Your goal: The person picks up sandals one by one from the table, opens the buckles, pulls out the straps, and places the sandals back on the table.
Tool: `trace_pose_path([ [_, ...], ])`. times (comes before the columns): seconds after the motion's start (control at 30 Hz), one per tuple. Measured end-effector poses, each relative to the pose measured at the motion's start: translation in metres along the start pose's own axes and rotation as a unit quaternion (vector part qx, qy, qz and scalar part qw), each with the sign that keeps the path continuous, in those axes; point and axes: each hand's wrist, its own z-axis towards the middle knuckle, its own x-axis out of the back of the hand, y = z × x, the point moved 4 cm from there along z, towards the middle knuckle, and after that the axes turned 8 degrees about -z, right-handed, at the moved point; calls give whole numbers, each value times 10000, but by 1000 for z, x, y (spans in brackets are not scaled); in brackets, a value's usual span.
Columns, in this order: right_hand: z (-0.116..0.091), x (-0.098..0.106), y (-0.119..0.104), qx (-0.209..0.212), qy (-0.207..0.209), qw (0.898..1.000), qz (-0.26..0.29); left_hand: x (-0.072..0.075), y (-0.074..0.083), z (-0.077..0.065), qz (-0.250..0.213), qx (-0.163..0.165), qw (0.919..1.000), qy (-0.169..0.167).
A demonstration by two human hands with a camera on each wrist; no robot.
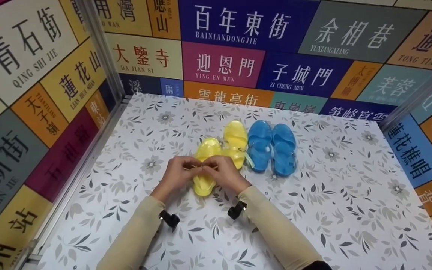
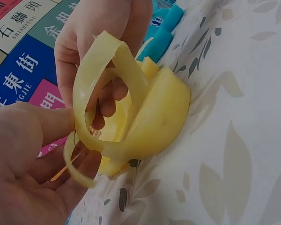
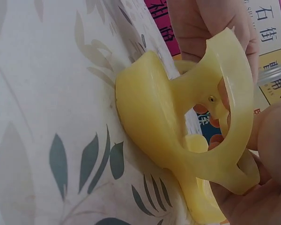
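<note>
A yellow jelly sandal (image 1: 204, 186) lies sole down on the patterned surface, its heel towards the person. My left hand (image 1: 176, 173) and right hand (image 1: 226, 173) meet over its middle. In the left wrist view, the left hand's (image 2: 25, 159) thumb and fingers pinch the ankle strap (image 2: 86, 89) at the side, with a loose strap end (image 2: 79, 173) hanging below. The right wrist view has my right hand (image 3: 271, 154) gripping the strap's (image 3: 243, 89) other side. A small metal stud (image 3: 212, 99) shows on it. Fingers partly hide the fastening.
The matching yellow sandal (image 1: 235, 133) lies just right of the hands, its strap sticking out. Beside it is a pair of blue sandals (image 1: 260, 146). Printed panels (image 1: 223, 63) wall the white leaf-patterned surface (image 1: 336, 210) at the back and sides.
</note>
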Motion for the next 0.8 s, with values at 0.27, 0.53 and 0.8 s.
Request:
trace_pose_path([
  [0.27, -1, -2, 2, -27, -21, 10000, 17, 0, -3, -1, 218, -44, 9997, 118],
  [0.53, 1, -1, -1, 141, 87, 9998, 101, 2, -8, 0, -19, -67, 9992, 383],
  [0.8, 1, 0, -1, 45, 47, 9997, 249, 3, -12, 0, -295, -18, 9982, 522],
])
